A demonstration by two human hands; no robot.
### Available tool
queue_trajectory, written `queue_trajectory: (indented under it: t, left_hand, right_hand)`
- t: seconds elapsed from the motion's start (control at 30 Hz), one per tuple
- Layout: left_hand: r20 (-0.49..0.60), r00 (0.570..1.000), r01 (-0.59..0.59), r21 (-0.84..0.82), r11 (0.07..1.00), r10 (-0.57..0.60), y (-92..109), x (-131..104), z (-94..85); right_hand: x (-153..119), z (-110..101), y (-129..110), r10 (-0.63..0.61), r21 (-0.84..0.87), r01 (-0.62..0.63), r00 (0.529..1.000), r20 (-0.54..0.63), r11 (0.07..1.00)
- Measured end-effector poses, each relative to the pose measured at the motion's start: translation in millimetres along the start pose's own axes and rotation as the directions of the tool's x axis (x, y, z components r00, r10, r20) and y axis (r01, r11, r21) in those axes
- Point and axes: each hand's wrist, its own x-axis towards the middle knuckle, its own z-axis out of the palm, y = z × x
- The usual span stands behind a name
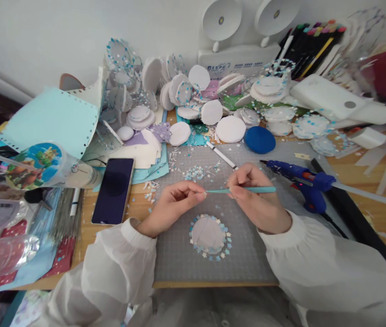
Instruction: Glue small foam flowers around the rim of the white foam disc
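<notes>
In my right hand (256, 200) is a pair of slim teal tweezers (264, 189), pointing left. Their tip meets the thumb and fingertips of my left hand (182, 200), which are pinched together. Something tiny and pale seems to be at that tip, too small to name. Below both hands a white paper disc (208, 234) lies on the grey cutting mat (247, 268), ringed with small blue and white stars. Beyond the hands, loose star pieces (195, 172) are scattered on the mat, near a white pen (222, 155).
A blue glue gun (298, 177) with a glue stick lies at right beside a black strip (359, 222). At left are a phone (114, 190) and a plastic cup (48, 163). White discs, a blue round lid (259, 139) and a white lamp (240, 59) stand behind.
</notes>
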Motion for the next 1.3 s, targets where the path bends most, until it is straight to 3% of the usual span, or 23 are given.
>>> queue_trajectory:
  t: [0.27, 0.37, 0.6, 0.77, 1.07, 1.3]
  left_hand:
    - [0.011, 1.0, -0.018, -0.115, 0.993, 0.02, -4.3, 0.2, -3.1]
    - [0.008, 0.998, -0.054, -0.221, 0.974, 0.057, -4.8, 0.7, -4.9]
    - [0.012, 1.0, -0.016, -0.352, 0.936, 0.022, -1.2, 1.8, -5.6]
    - [0.045, 0.998, -0.016, -0.305, 0.952, 0.032, -2.1, 1.5, -5.4]
    - [-0.005, 1.0, -0.031, -0.258, 0.966, 0.031, -5.8, 1.2, -5.2]
    - [-0.039, 0.997, -0.071, -0.176, 0.982, 0.065, -7.2, 1.3, -3.7]
  right_hand:
    - [3.4, 2.4, -4.7, 0.018, 0.081, -0.014, 0.999, -0.042, 0.997]
    - [2.0, 2.9, -3.8, 0.025, 0.063, -0.024, 1.0, -0.019, 0.998]
    - [0.7, 1.0, 5.2, 0.067, -0.04, -0.068, 0.997, -0.03, 0.997]
    - [1.9, 2.4, 6.6, 0.101, -0.032, -0.103, 0.994, -0.046, 0.994]
    - [0.8, 0.8, 9.8, 0.084, -0.069, -0.088, 0.995, -0.056, 0.994]
    - [-3.6, 4.4, 4.8, 0.045, -0.293, -0.05, 0.999, -0.024, 0.955]
